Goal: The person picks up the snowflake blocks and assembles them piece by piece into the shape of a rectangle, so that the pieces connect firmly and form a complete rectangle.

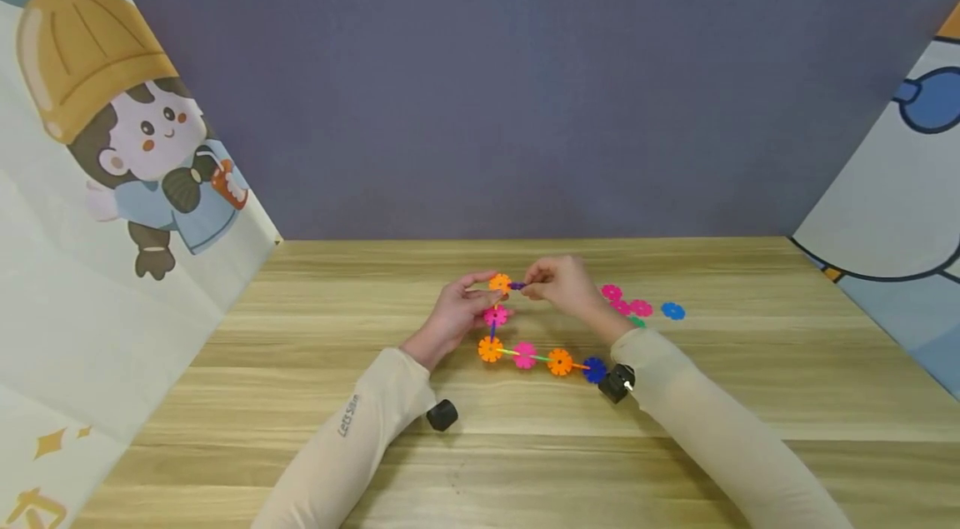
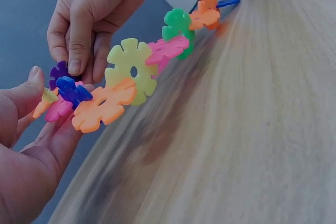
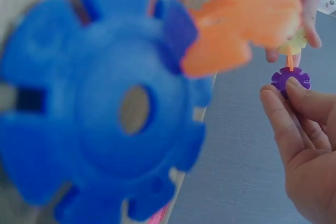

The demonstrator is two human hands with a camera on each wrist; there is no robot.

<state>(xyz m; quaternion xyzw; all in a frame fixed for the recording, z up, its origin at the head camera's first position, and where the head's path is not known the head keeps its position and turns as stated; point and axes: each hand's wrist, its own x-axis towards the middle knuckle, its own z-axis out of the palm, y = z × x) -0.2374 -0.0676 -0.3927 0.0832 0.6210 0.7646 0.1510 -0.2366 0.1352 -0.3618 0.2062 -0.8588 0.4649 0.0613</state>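
An L-shaped chain of slotted plastic flower discs hangs together over the table, with an orange disc [image 1: 491, 350] at its corner and a dark blue disc [image 1: 595, 370] at its near right end. The left hand [image 1: 456, 314] grips the far end of the chain, thumb and fingers about a top orange disc [image 1: 500, 284] and the pink disc [image 1: 495, 316] below. Between thumb and forefinger, the right hand [image 1: 558, 283] pinches a purple disc [image 3: 290, 80], whose edge meets that top orange disc. Close to the right wrist camera, the blue end disc [image 3: 105, 103] looms large.
Loose pink discs [image 1: 641, 308], a green one [image 1: 637, 321] and a blue one [image 1: 673, 311] lie to the right on the wooden table [image 1: 337, 312]. A dark grey panel [image 1: 480, 79] stands along the back edge, with printed sheets on both sides.
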